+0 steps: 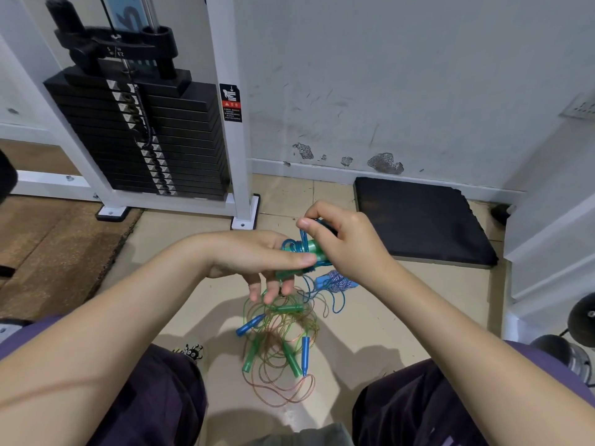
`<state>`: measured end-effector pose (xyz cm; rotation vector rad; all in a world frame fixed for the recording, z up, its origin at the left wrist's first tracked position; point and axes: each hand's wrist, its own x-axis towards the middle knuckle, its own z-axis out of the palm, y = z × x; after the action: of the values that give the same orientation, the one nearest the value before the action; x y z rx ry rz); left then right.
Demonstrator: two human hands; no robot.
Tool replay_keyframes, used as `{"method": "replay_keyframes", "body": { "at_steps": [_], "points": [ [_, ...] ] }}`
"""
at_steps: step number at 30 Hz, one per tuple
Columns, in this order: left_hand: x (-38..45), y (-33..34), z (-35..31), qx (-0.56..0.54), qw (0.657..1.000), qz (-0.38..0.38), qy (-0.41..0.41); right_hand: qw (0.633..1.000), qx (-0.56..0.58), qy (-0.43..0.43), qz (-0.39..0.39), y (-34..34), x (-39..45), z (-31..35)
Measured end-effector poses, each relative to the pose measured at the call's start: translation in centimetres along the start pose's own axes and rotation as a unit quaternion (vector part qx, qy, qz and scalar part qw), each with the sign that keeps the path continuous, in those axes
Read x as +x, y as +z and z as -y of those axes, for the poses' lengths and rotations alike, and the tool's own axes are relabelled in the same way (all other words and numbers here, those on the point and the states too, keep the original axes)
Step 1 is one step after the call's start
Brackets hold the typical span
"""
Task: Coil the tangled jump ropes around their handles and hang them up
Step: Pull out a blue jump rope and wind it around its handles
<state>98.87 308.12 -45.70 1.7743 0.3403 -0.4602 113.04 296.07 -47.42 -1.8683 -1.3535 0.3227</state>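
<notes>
Green handles [309, 252] half-hidden by hands

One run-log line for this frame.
left hand: holds green handles | right hand: winding blue rope | tangled ropes: on floor

Our left hand [257, 255] palm down, thumb pinching, fingers drooping, our right hand [347, 246] just beside it, fingers curled, forearms converging before us

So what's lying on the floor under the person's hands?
A tangled pile of jump ropes with green and blue handles, plus a purple-white cord bundle beside it. The left hand covers the pile's top edge, so what lies there can't be seen.
</notes>
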Motion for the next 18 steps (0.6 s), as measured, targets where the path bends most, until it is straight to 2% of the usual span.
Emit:
{"method": "replay_keyframes", "body": {
  "at_steps": [4, 8, 10, 14, 18],
  "points": [
    [0.1, 0.2, -0.3, 0.065, 0.997, -0.042, -0.01, 0.999, 0.006, -0.024, -0.024, 0.3, -0.4, 0.5],
    [0.1, 0.1, -0.6, 0.082, 0.992, -0.098, 0.005, 0.997, 0.031, -0.031, -0.06, 0.1, -0.3, 0.9],
    [0.1, 0.2, -0.7, 0.083, 0.989, -0.124, 0.012, 0.997, 0.062, 0.0, -0.039, -0.3, -0.1, 0.8],
    [0.4, 0.5, -0.4, 0.136, 0.98, -0.148, -0.01, 0.989, 0.12, 0.057, 0.063, -0.9, 0.1, 0.3],
    [0.7, 0.7, -0.1, 0.164, 0.974, -0.153, -0.012, 0.971, 0.204, 0.079, 0.094, -1.0, 0.2, -0.2]
  ]
}}
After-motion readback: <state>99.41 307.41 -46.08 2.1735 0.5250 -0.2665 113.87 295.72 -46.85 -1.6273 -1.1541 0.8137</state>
